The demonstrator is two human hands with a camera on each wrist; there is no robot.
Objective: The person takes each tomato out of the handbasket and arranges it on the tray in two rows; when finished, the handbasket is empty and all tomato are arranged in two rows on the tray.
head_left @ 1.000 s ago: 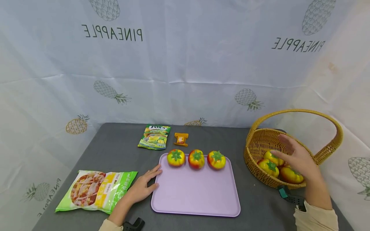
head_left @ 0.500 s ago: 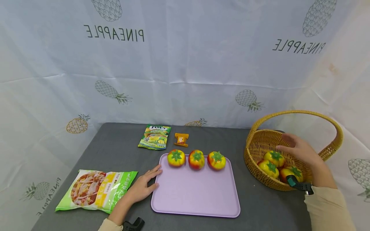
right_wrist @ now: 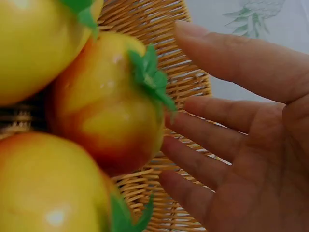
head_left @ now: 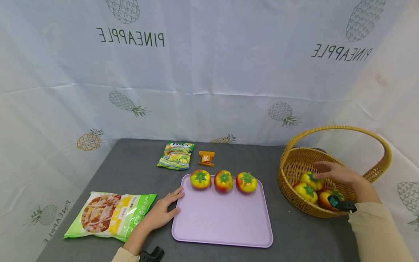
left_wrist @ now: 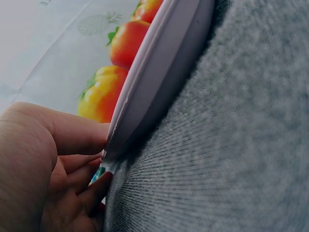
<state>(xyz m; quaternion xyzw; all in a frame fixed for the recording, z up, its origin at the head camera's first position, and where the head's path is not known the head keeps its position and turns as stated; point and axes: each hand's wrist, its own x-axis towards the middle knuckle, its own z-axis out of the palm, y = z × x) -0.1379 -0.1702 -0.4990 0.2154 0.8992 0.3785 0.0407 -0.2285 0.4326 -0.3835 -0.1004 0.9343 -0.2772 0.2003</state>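
Note:
In the head view my right hand [head_left: 338, 174] is inside the wicker basket [head_left: 288, 187]. Its fingers are spread beside the rear persimmon [head_left: 311, 181], and the right wrist view shows the fingertips close to a persimmon [right_wrist: 108, 106] with a green calyx; contact cannot be made out. Two more yellow-red persimmons lie in the basket, one at the front left [head_left: 306, 193] and one [head_left: 327, 199] partly behind the wrist strap. My left hand [head_left: 160, 213] touches the left rim of the lilac tray [head_left: 222, 218], thumb against the edge. Three persimmons [head_left: 223, 181] line the tray's far side.
A green and white food bag [head_left: 111, 214] lies left of my left forearm. Behind the tray are a green candy packet [head_left: 176, 155] and a small orange wrapped snack [head_left: 206, 158]. The basket's tall handle [head_left: 340, 128] arches over the right side. A pineapple-print cloth [head_left: 209, 65] hangs behind the table.
My right hand has shifted right, then dropped lower into the basket, towards the rear persimmon. The left hand has stayed at the tray's edge.

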